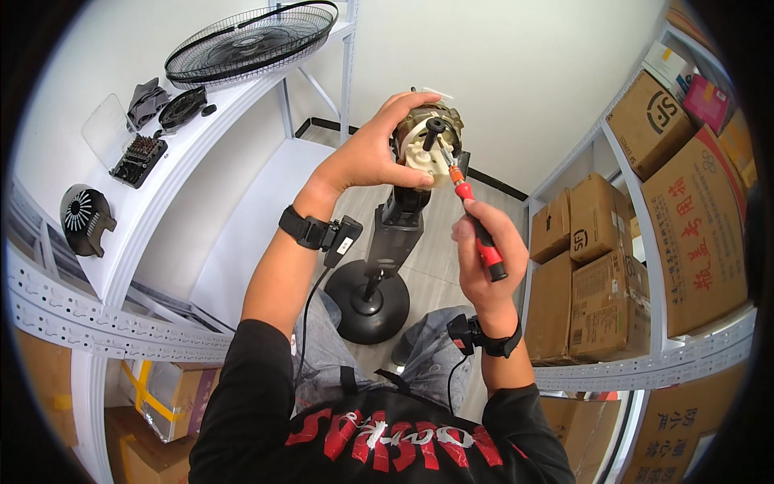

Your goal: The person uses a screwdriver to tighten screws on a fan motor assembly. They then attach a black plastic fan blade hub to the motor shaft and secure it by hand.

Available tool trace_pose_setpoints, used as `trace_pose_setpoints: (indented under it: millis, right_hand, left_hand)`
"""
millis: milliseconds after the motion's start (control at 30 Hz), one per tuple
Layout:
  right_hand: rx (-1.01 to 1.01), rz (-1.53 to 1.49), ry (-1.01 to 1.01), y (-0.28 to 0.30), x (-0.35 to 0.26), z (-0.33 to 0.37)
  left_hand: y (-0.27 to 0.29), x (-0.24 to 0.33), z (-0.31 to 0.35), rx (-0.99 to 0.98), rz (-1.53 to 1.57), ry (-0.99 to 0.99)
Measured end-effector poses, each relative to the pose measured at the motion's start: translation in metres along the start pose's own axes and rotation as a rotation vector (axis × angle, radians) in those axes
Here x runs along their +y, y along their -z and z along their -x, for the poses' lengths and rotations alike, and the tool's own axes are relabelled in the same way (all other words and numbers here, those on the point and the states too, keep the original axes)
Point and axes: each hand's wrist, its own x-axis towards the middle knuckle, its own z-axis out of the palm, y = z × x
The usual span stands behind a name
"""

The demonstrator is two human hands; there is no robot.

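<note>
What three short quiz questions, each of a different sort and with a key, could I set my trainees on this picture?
1. Which hand grips the motor, and which the screwdriver?
2. Fill in: the grille lies on the white ____.
3. The black base on the floor is: a) square, b) round, c) triangular.

Key: 1. Left hand, motor; right hand, screwdriver. 2. shelf. 3. b.

Brn ctns point(595, 216), pink pkg point(706, 100) on R shelf point(629, 372)
</note>
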Motion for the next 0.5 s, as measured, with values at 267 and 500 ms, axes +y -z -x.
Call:
trace_pose_setpoints:
  millis: [267, 500]
  right_hand:
    - [-0.007, -0.141, -0.010, 0.002, -0.010, -0.005]
    - [0.037, -0.208, -0.064, 0.004, -0.007, 0.005]
  left_hand:
    - [-0.002, -0.002, 0.001, 0.011, 0.011, -0.012]
    - [-0.004, 0.003, 0.001, 0.002, 0.000, -0.011]
